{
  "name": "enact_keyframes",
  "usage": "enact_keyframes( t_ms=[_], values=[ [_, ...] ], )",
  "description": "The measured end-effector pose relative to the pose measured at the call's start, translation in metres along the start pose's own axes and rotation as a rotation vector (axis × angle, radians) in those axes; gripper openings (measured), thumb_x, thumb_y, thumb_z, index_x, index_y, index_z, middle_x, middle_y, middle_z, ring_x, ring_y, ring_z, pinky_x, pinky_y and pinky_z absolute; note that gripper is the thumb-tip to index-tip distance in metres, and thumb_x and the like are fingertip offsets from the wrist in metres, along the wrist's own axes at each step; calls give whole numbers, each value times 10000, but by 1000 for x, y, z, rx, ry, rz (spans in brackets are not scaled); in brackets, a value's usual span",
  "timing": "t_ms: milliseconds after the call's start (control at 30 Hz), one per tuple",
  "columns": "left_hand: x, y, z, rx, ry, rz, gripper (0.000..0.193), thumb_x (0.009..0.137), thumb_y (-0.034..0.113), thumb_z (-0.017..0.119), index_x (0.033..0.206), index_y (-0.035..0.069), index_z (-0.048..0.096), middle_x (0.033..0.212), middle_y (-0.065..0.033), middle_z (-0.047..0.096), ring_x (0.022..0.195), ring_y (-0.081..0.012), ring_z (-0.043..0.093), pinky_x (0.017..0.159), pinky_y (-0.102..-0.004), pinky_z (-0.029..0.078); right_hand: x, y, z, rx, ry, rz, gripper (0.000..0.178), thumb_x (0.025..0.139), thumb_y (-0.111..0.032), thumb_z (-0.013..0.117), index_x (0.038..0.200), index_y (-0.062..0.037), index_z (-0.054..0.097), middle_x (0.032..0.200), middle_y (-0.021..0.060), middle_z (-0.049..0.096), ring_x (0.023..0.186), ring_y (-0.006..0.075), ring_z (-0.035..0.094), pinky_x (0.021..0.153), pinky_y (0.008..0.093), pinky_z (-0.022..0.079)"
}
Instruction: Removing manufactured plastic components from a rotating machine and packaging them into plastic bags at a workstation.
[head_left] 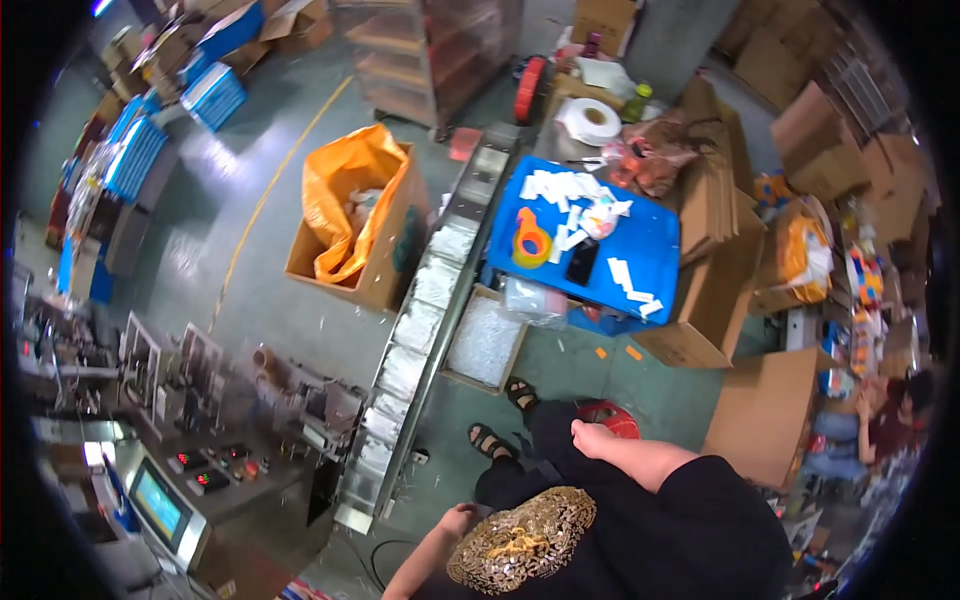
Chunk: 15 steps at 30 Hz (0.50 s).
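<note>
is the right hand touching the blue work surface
No, the right hand is over the dark trousers, with green floor showing between it and the blue work surface.

Factory workshop — conveyor line [446, 315], machine control screen [160, 505], cardboard boxes [765, 415]

- Left forearm [418, 563]: bare, comes in from the lower edge, pointing toward 1 o'clock.
- Left hand [460, 518]: at 6 o'clock from the view's centre, held low, fingers bent; fingertips too unclear to read.
- Right forearm [645, 456]: bare, reaching across toward 9 to 10 o'clock.
- Right hand [592, 438]: near 5 o'clock from centre, back showing, fingers curled under and partly hidden.
- Hands: well apart, the right at 2 o'clock from the left.
</note>
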<state>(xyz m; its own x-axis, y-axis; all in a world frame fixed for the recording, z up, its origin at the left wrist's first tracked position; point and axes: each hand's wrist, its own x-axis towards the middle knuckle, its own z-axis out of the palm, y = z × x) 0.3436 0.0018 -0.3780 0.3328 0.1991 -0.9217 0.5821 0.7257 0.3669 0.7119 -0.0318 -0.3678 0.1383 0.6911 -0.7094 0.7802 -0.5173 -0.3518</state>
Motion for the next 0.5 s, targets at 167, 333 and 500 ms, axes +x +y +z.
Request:
enact_keyframes(
  t_ms=[167, 333, 500],
  values=[
    [50, 1, -26, 212, -66, 58, 278, 848, 145, 406, 1058, -20, 483, 997, -116, 563, 908, -222, 524, 811, -320, 406, -23, -6, -16, 189, 73, 106, 128, 748, -195, 474, 834, -105, 507, 677, 138, 587, 660, 340, 577, 589, 440, 445],
    [89, 4, -51, 386, -87, 95, 270, 855, 159, 376, 978, -35, 518, 940, -149, 588, 852, -268, 562, 772, -356, 441, -5, 4, -32, 374, 119, 7, 128, 726, -220, 494, 793, -135, 563, 678, 100, 595, 639, 280, 586, 576, 398, 455],
    [112, 18, -57, 1259, -73, 397, 261, 832, 164, 396, 914, -28, 553, 891, -201, 590, 787, -298, 581, 689, -357, 463, 40, 36, -76, 373, -189, -103, 181, 728, -237, 505, 849, -123, 578, 781, 109, 607, 747, 270, 586, 654, 383, 455]
  ],
)
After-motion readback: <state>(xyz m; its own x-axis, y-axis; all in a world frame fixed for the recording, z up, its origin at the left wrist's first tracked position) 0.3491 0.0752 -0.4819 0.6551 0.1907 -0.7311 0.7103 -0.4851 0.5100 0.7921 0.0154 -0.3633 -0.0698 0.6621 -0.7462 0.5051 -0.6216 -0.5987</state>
